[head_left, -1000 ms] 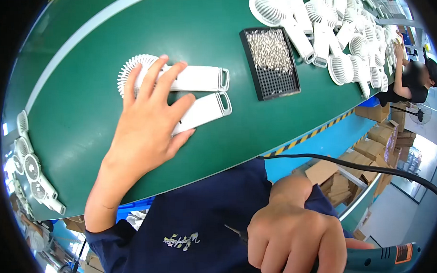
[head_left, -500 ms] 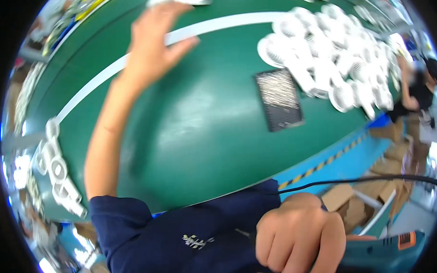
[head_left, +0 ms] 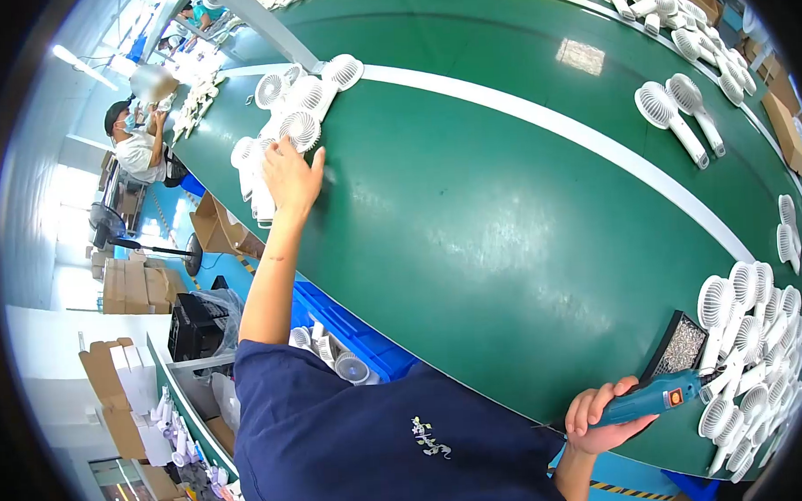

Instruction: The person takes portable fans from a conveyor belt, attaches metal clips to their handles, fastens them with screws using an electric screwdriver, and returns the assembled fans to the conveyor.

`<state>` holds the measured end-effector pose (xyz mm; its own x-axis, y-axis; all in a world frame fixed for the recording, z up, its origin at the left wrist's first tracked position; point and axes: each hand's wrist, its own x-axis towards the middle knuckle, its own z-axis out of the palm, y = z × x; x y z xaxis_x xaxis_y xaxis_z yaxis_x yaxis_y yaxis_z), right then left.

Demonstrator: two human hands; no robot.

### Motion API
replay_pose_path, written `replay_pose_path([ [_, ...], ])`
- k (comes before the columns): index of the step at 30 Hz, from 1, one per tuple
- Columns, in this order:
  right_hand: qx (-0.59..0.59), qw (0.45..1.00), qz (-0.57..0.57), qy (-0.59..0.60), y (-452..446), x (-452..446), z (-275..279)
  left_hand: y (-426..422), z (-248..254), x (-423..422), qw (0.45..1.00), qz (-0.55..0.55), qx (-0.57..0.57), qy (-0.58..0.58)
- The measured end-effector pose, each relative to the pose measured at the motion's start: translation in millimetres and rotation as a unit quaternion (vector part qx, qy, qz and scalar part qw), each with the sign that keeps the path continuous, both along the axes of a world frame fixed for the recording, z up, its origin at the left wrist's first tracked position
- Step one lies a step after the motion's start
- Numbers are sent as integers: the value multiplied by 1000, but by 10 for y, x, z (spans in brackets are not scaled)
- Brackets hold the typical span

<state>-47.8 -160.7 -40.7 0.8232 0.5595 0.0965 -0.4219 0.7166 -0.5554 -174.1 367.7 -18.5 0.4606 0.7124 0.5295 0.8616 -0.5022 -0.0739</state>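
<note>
My left hand [head_left: 291,177] reaches out to the left, its fingers on a white handheld fan [head_left: 300,130] at the near side of a small group of fans [head_left: 311,95]. Whether the fingers grip the fan is too small to tell. In my right hand [head_left: 598,416] is a teal electric screwdriver [head_left: 649,399], held low over the table's front edge, its thin tip toward the left. Beyond it stands a black screw tray [head_left: 678,345] with small metal screws, beside a large pile of white fans [head_left: 747,353].
Two white fans [head_left: 670,117] lie across the white line [head_left: 538,118] on the green table [head_left: 471,221]. A blue bin [head_left: 360,336] with fan parts sits below the front edge. At the far left, a co-worker [head_left: 137,145] is beside the table.
The view has swung left. My left hand has left the two fans, passed over the table and come to the left group. The screwdriver stays in my right hand, now turned differently in view.
</note>
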Motion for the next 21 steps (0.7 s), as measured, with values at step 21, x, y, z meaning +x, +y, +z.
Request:
replay_pose_path([
  [21, -84, 994, -35, 60, 18, 69, -31, -888, 197, -132, 986, -12, -116, -116],
])
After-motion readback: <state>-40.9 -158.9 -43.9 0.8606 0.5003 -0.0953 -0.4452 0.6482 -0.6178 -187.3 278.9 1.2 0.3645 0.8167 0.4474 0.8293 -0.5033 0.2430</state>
